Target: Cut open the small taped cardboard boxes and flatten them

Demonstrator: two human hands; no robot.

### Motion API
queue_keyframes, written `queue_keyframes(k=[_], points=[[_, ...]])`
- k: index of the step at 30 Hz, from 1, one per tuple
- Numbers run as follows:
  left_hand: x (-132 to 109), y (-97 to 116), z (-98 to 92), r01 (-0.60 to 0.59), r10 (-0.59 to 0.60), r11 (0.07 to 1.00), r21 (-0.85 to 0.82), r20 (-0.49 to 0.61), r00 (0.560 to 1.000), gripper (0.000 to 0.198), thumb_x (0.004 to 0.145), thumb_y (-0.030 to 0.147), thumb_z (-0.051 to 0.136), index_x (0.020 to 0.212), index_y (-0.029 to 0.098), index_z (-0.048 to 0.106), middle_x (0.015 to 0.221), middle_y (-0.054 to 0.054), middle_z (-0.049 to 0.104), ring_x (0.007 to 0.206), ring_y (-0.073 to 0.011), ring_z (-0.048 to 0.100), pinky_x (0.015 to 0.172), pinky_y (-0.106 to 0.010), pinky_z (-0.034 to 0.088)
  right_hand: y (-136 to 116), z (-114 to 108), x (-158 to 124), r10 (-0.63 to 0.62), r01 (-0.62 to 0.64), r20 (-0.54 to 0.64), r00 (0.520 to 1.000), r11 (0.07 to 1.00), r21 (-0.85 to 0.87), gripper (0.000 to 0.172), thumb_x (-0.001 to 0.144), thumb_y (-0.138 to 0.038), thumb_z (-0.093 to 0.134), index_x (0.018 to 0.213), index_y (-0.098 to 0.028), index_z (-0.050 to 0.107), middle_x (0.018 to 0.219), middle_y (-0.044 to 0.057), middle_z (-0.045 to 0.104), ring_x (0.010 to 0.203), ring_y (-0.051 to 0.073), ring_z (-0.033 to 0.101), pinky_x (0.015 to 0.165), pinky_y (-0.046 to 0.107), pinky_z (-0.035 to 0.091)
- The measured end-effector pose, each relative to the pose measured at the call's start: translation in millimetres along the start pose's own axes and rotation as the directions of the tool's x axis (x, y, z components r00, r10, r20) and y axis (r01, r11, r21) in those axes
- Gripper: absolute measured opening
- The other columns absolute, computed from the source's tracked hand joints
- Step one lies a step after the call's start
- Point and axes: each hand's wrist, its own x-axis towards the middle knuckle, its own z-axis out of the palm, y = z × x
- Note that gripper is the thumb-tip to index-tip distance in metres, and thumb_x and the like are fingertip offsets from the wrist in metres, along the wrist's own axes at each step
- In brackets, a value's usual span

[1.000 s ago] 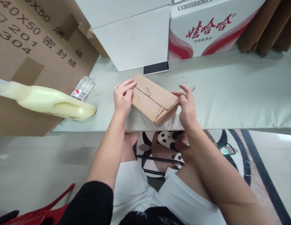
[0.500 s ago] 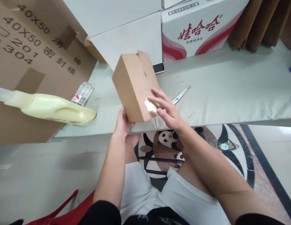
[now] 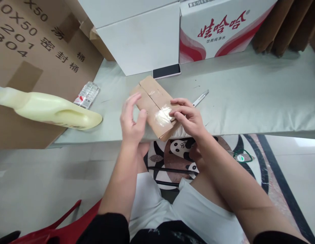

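A small brown cardboard box (image 3: pixel 153 98) rests on the covered table, its near corner at the front edge. Shiny clear tape (image 3: pixel 163 116) lies across the flap seam on top. My right hand (image 3: pixel 188 117) grips the box's right side with bent fingers, its fingertips at the tape. My left hand (image 3: pixel 132 118) is open beside the left side, thumb and fingers apart; whether it touches the cardboard I cannot tell. A utility knife (image 3: pixel 201 98) lies on the cloth just beyond my right hand, partly hidden by it.
A phone (image 3: pixel 167 71) lies behind the box, before white cartons (image 3: pixel 139 47) and a red-and-white water carton (image 3: pixel 221 37). At left are a pale yellow bottle (image 3: pixel 58 110), a clear plastic pack (image 3: pixel 86 95) and a large brown carton (image 3: pixel 27 74). Folded cardboard (image 3: pixel 281 27) stands at back right.
The box has come down and turned so its taped top faces up. My left hand has let go of its lower side and risen. The phone now shows fully.
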Motion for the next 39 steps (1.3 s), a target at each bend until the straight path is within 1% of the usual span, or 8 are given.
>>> queue_keyframes(k=[5, 8, 12, 15, 18, 24, 29, 39], points=[[21, -14, 26.8, -0.143, 0.121, 0.985, 0.101, 0.195, 0.973, 0.038, 0.099, 0.036, 0.048, 0.122, 0.025, 0.076, 0.143, -0.006, 0.068, 0.144, -0.0285, 0.050, 0.127, -0.052, 0.034, 15, -20, 8, 0.213, -0.279, -0.243, 0.946, 0.918, -0.281, 0.033, 0.096, -0.036, 0.047, 0.109, -0.024, 0.075, 0.112, 0.009, 0.072, 0.106, 0.024, 0.067, 0.099, 0.046, 0.054], [16, -25, 33.7, -0.119, 0.104, 0.987, 0.105, 0.136, 0.985, 0.040, 0.099, 0.033, 0.046, 0.124, 0.027, 0.076, 0.142, -0.005, 0.068, 0.144, -0.0284, 0.049, 0.128, -0.054, 0.032, 26, -33, 10, 0.448, -0.541, -0.314, 0.837, 0.591, -0.598, 0.039, 0.094, -0.034, 0.052, 0.123, -0.023, 0.075, 0.119, 0.014, 0.068, 0.107, 0.030, 0.063, 0.098, 0.049, 0.050], [12, -30, 35.6, -0.129, 0.122, 0.989, 0.071, 0.090, 0.988, 0.041, 0.097, 0.030, 0.045, 0.120, 0.028, 0.079, 0.138, -0.004, 0.070, 0.142, -0.0280, 0.050, 0.128, -0.054, 0.032, 40, -37, 7, 0.542, -0.482, -0.240, 0.806, 0.365, -0.796, 0.032, 0.094, -0.041, 0.055, 0.103, -0.021, 0.079, 0.116, 0.019, 0.068, 0.113, 0.037, 0.057, 0.099, 0.055, 0.045], [12, -31, 38.0, -0.136, 0.133, 0.989, 0.056, 0.067, 0.989, 0.042, 0.098, 0.032, 0.044, 0.119, 0.028, 0.080, 0.135, -0.005, 0.071, 0.140, -0.0283, 0.051, 0.127, -0.055, 0.033, 52, -37, 5, 0.467, -0.486, -0.277, 0.840, 0.419, -0.767, 0.021, 0.090, -0.035, 0.061, 0.085, -0.019, 0.073, 0.099, 0.017, 0.066, 0.098, 0.032, 0.058, 0.093, 0.052, 0.047], [12, -31, 40.1, -0.131, 0.128, 0.989, 0.061, 0.060, 0.990, 0.042, 0.100, 0.036, 0.043, 0.119, 0.028, 0.080, 0.135, -0.005, 0.070, 0.140, -0.0290, 0.051, 0.126, -0.056, 0.033, 61, -41, 10, 0.331, -0.478, -0.345, 0.878, 0.616, -0.626, 0.015, 0.089, -0.029, 0.062, 0.097, -0.020, 0.072, 0.087, 0.009, 0.061, 0.083, 0.026, 0.057, 0.086, 0.047, 0.050], [11, -30, 39.2, -0.121, 0.116, 0.991, 0.051, 0.089, 0.989, 0.043, 0.102, 0.039, 0.041, 0.120, 0.029, 0.079, 0.137, -0.006, 0.069, 0.142, -0.0301, 0.049, 0.127, -0.057, 0.031, 21, -54, 29, -0.043, -0.070, -0.429, 0.902, 0.967, -0.244, 0.027, 0.094, -0.039, 0.067, 0.119, -0.030, 0.059, 0.089, 0.000, 0.062, 0.068, 0.015, 0.056, 0.065, 0.032, 0.048], [11, -30, 38.6, -0.150, 0.148, 0.989, 0.020, 0.086, 0.985, 0.046, 0.104, 0.043, 0.038, 0.121, 0.029, 0.078, 0.138, -0.006, 0.069, 0.141, -0.0299, 0.050, 0.128, -0.055, 0.030, -34, -47, 30, -0.170, 0.169, -0.497, 0.851, 0.984, -0.046, 0.015, 0.095, -0.040, 0.067, 0.097, -0.029, 0.057, 0.079, -0.003, 0.056, 0.052, 0.010, 0.050, 0.050, 0.029, 0.042], [12, -27, 37.5, -0.140, 0.131, 0.985, 0.102, 0.095, 0.987, 0.050, 0.105, 0.046, 0.034, 0.120, 0.029, 0.078, 0.135, -0.005, 0.069, 0.139, -0.0283, 0.052, 0.126, -0.054, 0.033, -45, -8, 18, -0.026, -0.007, -0.435, 0.900, 0.997, -0.074, 0.019, 0.098, -0.042, 0.062, 0.091, -0.025, 0.059, 0.074, -0.003, 0.058, 0.057, 0.013, 0.060, 0.053, 0.030, 0.046]])
